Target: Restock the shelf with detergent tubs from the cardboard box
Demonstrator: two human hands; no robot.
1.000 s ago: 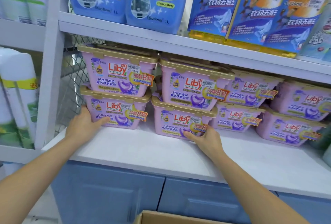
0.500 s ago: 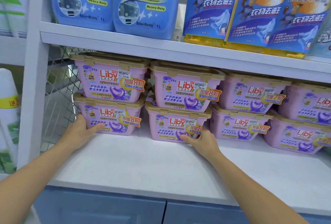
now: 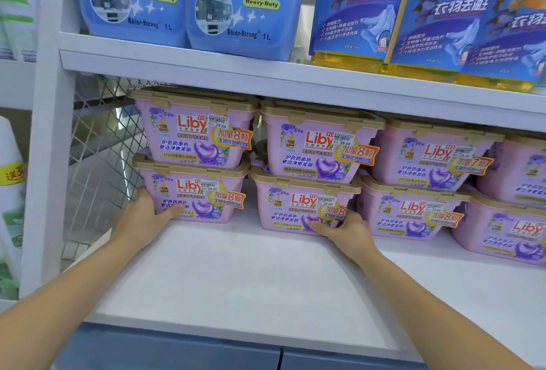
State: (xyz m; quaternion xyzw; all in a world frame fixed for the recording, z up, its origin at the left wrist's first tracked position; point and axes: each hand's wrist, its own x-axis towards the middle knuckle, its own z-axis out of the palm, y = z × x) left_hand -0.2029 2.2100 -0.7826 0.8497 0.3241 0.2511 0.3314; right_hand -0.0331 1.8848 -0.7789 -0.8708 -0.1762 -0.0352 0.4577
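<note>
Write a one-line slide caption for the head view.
Left hand and right hand press against two bottom-row Liby tubs on the white shelf.

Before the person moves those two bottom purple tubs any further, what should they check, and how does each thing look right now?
1. Left hand on the left bottom tub: ok, its grip rests on the tub's lower left corner.
2. Right hand on the middle bottom tub: ok, at its lower right corner.
3. Upper tubs seated: the left top tub sits square; the middle top tub looks slightly askew, not ok.
4. Bare shelf in front: ok.
5. Room behind the tubs: cannot tell, hidden.
6. Gap to the wire mesh at the left: ok, though narrow.
</note>
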